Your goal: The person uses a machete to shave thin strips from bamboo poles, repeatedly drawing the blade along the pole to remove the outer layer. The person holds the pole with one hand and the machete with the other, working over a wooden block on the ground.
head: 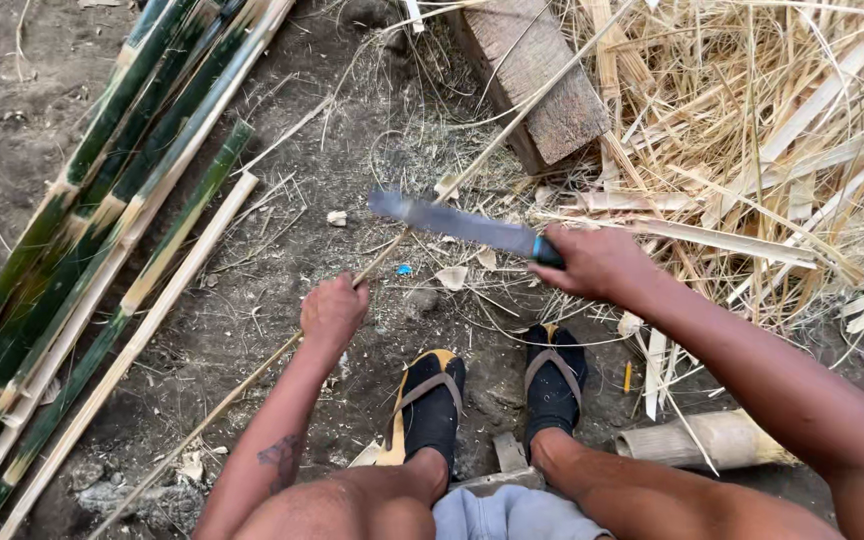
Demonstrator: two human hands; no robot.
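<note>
You are gripping a thin bamboo strip (252, 385) in your left hand (332, 312), fingers curled tightly around it. The strip is running diagonally, from the ground low and to the left of that hand, up past it toward the wooden block (537, 85) lying well ahead of both hands. Your right hand (597, 262) is clenching the handle of a long machete (457, 222), and its dull grey blade is pointing leftward, hanging in the air just ahead of your left hand and crossing above the strip. A blue band is showing on the handle where it meets your fist.

Far out to the left of your left hand, a bundle of split green bamboo lengths (102, 220) is lying side by side on the bare dirt ground (292, 230). Beyond and to the right of your right hand, a heap of pale dry bamboo shavings (782, 150) is piling up. Just behind your hands, your feet in dark socks and sandals (430, 405) are resting on the dirt, and a short bamboo stump (712, 438) is lying below your right forearm.
</note>
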